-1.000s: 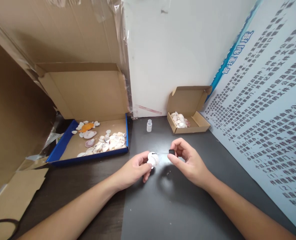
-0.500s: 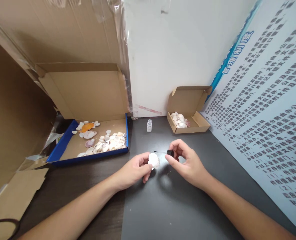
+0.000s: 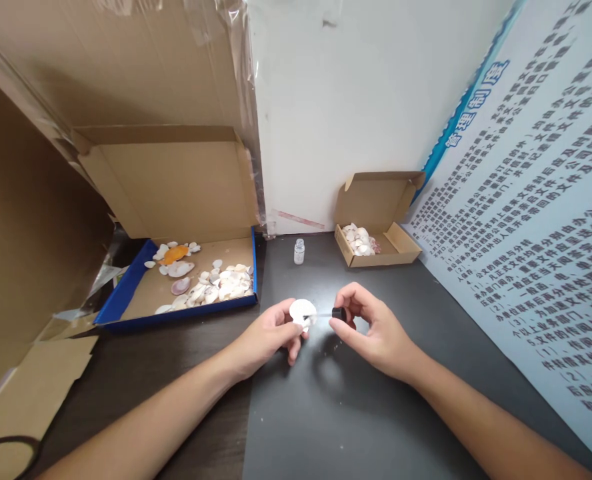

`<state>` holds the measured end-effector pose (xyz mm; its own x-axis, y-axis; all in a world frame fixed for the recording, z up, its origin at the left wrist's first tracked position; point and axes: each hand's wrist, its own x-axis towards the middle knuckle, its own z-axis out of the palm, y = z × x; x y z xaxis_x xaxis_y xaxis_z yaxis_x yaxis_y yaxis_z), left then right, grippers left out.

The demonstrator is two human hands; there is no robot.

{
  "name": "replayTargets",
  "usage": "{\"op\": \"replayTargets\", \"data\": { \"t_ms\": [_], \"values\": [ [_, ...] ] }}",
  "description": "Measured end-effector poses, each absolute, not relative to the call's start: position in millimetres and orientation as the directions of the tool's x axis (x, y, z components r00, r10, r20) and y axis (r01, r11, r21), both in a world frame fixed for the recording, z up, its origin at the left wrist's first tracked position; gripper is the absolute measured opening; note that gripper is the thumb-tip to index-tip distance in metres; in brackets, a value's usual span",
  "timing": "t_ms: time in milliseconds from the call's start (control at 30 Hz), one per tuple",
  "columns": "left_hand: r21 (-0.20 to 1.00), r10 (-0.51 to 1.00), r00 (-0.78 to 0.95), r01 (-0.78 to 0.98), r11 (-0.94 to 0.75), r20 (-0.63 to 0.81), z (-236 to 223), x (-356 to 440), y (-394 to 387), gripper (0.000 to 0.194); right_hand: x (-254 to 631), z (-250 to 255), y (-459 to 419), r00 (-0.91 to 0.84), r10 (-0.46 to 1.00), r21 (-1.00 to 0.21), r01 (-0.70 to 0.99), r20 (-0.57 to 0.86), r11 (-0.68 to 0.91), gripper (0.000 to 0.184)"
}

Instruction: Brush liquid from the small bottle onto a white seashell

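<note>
White shell [image 3: 303, 311] juts from the left hand's pinching grip [image 3: 272, 333], right hand [image 3: 373, 328] grasping a black cap [image 3: 337, 313].

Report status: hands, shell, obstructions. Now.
Left hand pinching white shell. Right hand holding black-capped brush, tip at shell. Bottle beyond, not in the way.

Angled inward at forearms [image 3: 153, 410], pinching with left hand [image 3: 271, 335] and right hand [image 3: 372, 333] short of the back edge of the bench [image 3: 209, 433].

Shell [image 3: 302, 311] partly hidden by left thumb [image 3: 289, 331]; bottle label [image 3: 299, 254] unreadably small; poster [image 3: 526, 227] cut at right edge.
</note>
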<state>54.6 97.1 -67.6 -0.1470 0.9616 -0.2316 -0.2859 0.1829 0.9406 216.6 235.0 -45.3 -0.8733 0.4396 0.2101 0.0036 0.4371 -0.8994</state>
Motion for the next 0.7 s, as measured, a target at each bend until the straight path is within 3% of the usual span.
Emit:
{"op": "replayTargets", "data": {
  "t_ms": [100,267,433,600,700],
  "values": [
    [0.939,0.961,-0.152,-0.293,0.18,-0.231,-66.9,54.8,96.9,0.023,217.1,-45.4,235.2,-0.826,0.507,-0.88,0.027,0.248,0.474,0.014],
    [0.935,0.959,-0.159,-0.307,0.177,-0.234,-65.7,54.5,97.7,0.023,218.5,-43.7,234.0,-0.887,0.407,-0.908,-0.031,0.218,0.419,0.012],
    [0.936,0.958,-0.165,-0.307,0.175,-0.234,-65.9,54.8,98.2,0.022,217.4,-45.5,235.9,-0.805,0.531,-0.881,0.022,0.265,0.473,0.015],
    [0.933,0.955,-0.178,-0.317,0.174,-0.238,-65.2,55.6,97.8,0.02,217.3,-44.7,236.0,-0.868,0.438,-0.883,-0.001,0.233,0.469,0.013],
    [0.93,0.952,-0.189,-0.326,0.169,-0.239,-64.4,56.0,97.4,0.02,216.9,-44.5,235.8,-0.813,0.52,-0.853,0.057,0.261,0.519,0.014]
  ]
}}
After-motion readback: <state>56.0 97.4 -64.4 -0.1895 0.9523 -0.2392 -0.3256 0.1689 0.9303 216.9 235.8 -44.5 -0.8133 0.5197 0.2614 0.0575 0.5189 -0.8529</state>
